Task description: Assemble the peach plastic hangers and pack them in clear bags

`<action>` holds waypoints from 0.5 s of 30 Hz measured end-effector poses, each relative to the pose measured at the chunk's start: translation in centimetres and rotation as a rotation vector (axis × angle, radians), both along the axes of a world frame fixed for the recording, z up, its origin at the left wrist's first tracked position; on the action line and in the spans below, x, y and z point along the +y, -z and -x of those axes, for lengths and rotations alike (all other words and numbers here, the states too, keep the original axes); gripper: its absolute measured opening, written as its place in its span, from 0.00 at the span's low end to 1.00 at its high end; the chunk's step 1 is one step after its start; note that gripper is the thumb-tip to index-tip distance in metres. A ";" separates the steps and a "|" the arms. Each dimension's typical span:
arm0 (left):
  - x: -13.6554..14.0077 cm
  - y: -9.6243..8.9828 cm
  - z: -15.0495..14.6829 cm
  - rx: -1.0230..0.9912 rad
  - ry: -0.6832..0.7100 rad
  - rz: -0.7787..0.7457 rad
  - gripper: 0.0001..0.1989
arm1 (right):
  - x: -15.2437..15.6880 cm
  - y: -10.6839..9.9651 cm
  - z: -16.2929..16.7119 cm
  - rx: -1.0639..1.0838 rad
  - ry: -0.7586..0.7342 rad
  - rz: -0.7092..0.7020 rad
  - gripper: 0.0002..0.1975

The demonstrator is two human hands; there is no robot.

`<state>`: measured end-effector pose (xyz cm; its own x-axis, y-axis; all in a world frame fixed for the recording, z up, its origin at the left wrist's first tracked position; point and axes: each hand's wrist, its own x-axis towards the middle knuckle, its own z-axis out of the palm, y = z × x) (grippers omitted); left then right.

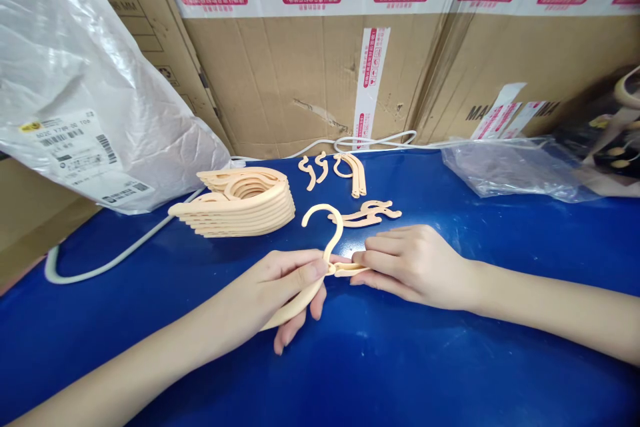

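Note:
Between my hands is a cream plastic folding hanger (336,227), its curved hook pointing up. My left hand (283,287) grips it just below the hook, thumb on the joint, with one arm of the hanger running down under the palm. The fingers of my right hand (417,267) pinch the other, shorter-looking arm, whose far end they hide. Behind the hands lie loose hanger pieces (370,215). To the left of them sits a neat stack of folded hangers (245,207).
More small hanger parts (315,170) and a folded hanger (353,173) lie farther back on the blue table (350,373). Large cardboard boxes (280,73) wall off the back. A white plastic sack (100,100) leans at left, a clear bag (505,167) lies right, and a cable (115,267) crosses the table.

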<state>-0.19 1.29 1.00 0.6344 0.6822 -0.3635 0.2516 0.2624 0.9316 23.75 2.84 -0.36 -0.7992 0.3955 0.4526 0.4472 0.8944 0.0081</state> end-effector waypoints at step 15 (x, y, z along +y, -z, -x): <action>-0.2 -0.4 -0.1 0.027 -0.009 -0.086 0.21 | -0.4 0.0 0.4 0.012 0.002 -0.180 0.22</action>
<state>-0.10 1.08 1.35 0.6192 0.7169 -0.3205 0.2751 0.1843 0.9436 23.37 2.48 -0.31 -0.7923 0.3089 0.5261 0.4504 0.8778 0.1629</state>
